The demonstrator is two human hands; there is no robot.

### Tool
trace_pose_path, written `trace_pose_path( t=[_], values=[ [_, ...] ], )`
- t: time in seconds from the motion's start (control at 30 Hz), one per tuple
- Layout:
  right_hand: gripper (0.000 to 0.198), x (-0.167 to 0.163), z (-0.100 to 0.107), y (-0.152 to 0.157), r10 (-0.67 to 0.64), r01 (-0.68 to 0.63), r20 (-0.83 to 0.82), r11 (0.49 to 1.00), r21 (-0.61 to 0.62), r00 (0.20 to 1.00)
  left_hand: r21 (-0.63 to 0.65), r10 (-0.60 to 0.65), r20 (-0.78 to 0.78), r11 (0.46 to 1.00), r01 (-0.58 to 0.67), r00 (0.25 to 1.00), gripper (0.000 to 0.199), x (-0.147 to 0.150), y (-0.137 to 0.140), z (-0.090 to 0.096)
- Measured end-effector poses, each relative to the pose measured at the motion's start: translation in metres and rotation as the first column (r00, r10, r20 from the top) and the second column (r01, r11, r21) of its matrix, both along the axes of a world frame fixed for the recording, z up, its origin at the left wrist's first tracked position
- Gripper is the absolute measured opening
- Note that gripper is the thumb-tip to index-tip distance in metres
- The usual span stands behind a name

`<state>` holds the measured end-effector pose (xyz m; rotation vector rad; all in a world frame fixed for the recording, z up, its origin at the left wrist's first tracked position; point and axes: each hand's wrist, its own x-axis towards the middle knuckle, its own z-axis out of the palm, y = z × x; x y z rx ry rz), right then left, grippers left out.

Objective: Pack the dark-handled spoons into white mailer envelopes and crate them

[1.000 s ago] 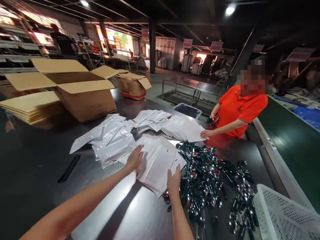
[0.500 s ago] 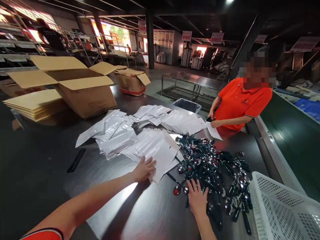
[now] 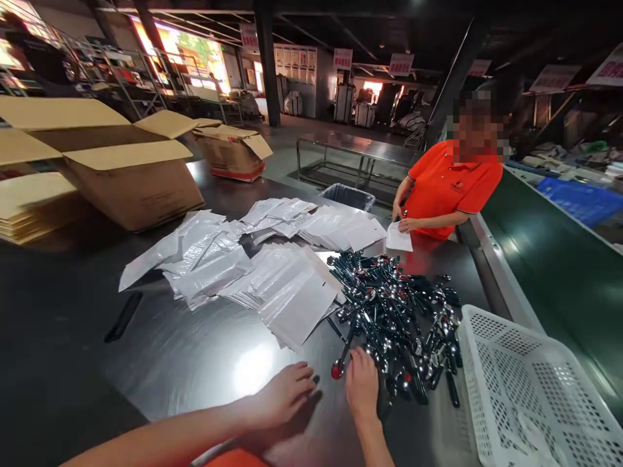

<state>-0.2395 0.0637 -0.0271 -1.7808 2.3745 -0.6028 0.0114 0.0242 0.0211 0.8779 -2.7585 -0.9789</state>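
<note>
left hand (image 3: 288, 392) at lower centre, loosely curled, right hand (image 3: 363, 383) beside dark-handled shiny metal utensils (image 3: 384, 311), cannot tell what either grips

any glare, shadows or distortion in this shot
Head view: white glare on the metal tabletop just beyond the left hand, dark shadow beside that hand; head view: background opening partly washed out; head view: white plastic basket looks stretched toward the lower-right corner, probably wide-angle distortion.

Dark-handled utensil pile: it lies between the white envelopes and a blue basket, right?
The basket is white, not blue, as the head view shows. The dark-handled utensil pile does lie between it and the white envelopes.
</note>
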Motion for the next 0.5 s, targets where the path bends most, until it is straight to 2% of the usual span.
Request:
trace_pose_path(
  t=[0.1,0.2,0.3,0.5],
  values=[
    [0.049,-0.035,0.012,0.014,-0.153,0.153,-0.020,0.988,0.002,0.988,0.197,-0.016,0.028,0.980,0.010,0.999,0.038,0.007,0.026,-0.003],
    [0.049,-0.047,0.020,0.019,-0.162,0.163,-0.026,0.986,0.032,0.986,0.294,0.042,0.124,0.953,-0.078,0.991,0.043,0.011,0.037,-0.003],
    [0.044,-0.031,0.021,0.015,-0.110,0.111,-0.017,0.991,0.073,0.994,0.319,0.096,0.173,0.936,-0.148,0.980,0.045,0.012,0.038,0.000],
    [0.047,0.012,0.021,-0.006,-0.171,0.174,-0.030,0.976,0.133,0.985,0.341,0.100,0.186,0.926,-0.160,0.977,0.047,0.010,0.040,0.006]
  ],
)
